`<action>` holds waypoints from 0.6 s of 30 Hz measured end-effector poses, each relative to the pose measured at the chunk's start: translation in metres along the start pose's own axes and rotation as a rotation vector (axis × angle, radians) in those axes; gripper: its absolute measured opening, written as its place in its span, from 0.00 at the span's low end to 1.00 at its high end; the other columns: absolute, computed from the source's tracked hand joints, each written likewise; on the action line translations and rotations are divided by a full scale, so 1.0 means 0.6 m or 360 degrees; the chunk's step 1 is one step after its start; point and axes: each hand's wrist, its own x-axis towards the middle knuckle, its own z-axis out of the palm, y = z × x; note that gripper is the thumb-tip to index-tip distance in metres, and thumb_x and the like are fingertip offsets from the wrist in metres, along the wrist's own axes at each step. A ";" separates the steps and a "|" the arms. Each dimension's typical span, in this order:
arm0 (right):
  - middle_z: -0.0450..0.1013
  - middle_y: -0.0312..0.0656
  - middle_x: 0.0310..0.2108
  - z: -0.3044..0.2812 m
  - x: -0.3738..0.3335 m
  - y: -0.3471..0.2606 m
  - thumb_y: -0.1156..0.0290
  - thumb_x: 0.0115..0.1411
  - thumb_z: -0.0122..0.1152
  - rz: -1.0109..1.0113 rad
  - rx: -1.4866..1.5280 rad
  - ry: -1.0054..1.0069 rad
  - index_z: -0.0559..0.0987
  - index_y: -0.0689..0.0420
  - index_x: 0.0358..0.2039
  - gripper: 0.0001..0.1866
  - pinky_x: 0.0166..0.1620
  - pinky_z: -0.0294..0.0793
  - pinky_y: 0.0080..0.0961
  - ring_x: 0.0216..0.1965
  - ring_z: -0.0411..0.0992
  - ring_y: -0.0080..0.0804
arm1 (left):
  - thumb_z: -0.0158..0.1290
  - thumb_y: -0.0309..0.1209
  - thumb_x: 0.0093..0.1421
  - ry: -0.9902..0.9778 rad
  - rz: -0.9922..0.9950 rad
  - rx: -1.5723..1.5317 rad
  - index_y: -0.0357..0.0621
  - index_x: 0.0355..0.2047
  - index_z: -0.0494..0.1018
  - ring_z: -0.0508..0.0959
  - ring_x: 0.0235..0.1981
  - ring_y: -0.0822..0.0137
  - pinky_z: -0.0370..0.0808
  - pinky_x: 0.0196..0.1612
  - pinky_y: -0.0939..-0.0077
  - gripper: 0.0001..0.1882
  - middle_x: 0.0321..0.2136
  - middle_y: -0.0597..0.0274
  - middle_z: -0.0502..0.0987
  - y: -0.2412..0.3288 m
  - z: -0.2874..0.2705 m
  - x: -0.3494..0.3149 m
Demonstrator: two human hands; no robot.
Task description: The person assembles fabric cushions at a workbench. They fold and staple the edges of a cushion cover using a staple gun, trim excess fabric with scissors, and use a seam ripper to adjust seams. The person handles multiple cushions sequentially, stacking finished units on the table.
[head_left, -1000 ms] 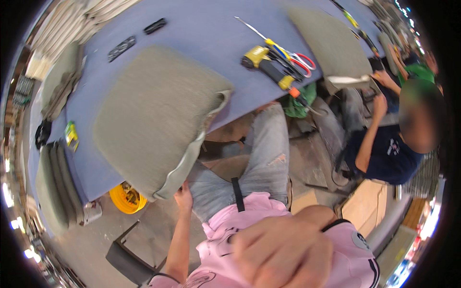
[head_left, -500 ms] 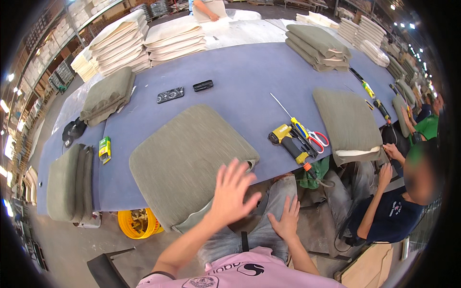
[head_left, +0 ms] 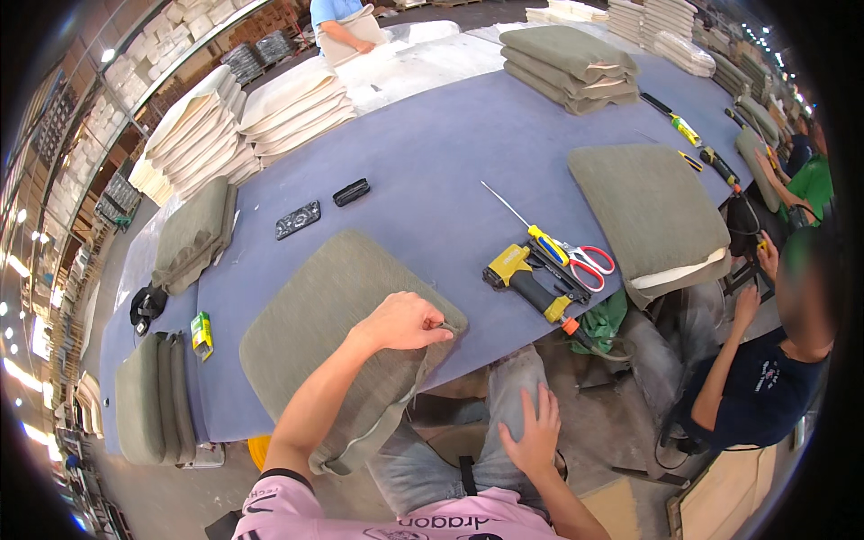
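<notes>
A grey-green upholstered cushion (head_left: 315, 306) lies on the blue-covered table, its near side hanging over the edge with loose fabric showing. My left hand (head_left: 405, 321) is closed at its right corner, thumb and fingers pinching the fabric edge. On my thigh rests my right hand (head_left: 533, 434), fingers spread and holding nothing. To the right of the cushion lies a yellow and black staple gun (head_left: 531, 281) with an orange hose fitting. Beside it are a screwdriver (head_left: 544, 241) with a yellow and blue handle and red-handled scissors (head_left: 589, 265).
A dark phone (head_left: 298, 220) and a black case (head_left: 351, 192) lie beyond the cushion. Grey-green covers (head_left: 567, 67) and cream pads (head_left: 297, 112) stand in stacks. At right a co-worker (head_left: 751, 387) sits by another cushion (head_left: 643, 216). A yellow bucket (head_left: 259, 450) shows below the table.
My left hand has gone from spread above the cushion's near edge to pinching its right corner fabric. My right hand stays on my thigh. The view has tilted.
</notes>
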 end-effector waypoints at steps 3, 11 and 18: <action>0.57 0.56 0.75 -0.003 0.010 -0.002 0.54 0.53 0.73 0.0001 0.0010 -0.0012 0.69 0.49 0.73 0.46 0.66 0.62 0.64 0.72 0.57 0.69 | 0.65 0.44 0.61 0.0186 0.0061 -0.0067 0.44 0.14 0.65 0.72 0.19 0.48 0.66 0.25 0.55 0.27 0.15 0.57 0.69 -0.018 0.013 -0.002; 0.60 0.56 0.73 0.012 0.026 -0.002 0.52 0.51 0.74 0.0097 -0.0090 -0.0040 0.73 0.49 0.68 0.43 0.66 0.62 0.63 0.70 0.58 0.68 | 0.67 0.42 0.60 0.0510 0.0183 -0.0164 0.50 0.12 0.63 0.69 0.15 0.57 0.66 0.24 0.64 0.28 0.13 0.67 0.68 -0.014 0.032 -0.014; 0.61 0.55 0.72 0.000 0.041 0.021 0.54 0.50 0.78 0.0071 -0.0018 -0.0124 0.75 0.49 0.65 0.42 0.65 0.66 0.59 0.70 0.59 0.64 | 0.67 0.43 0.60 0.0454 0.0129 -0.0270 0.52 0.12 0.68 0.69 0.15 0.61 0.67 0.24 0.66 0.25 0.13 0.71 0.69 -0.018 0.031 -0.015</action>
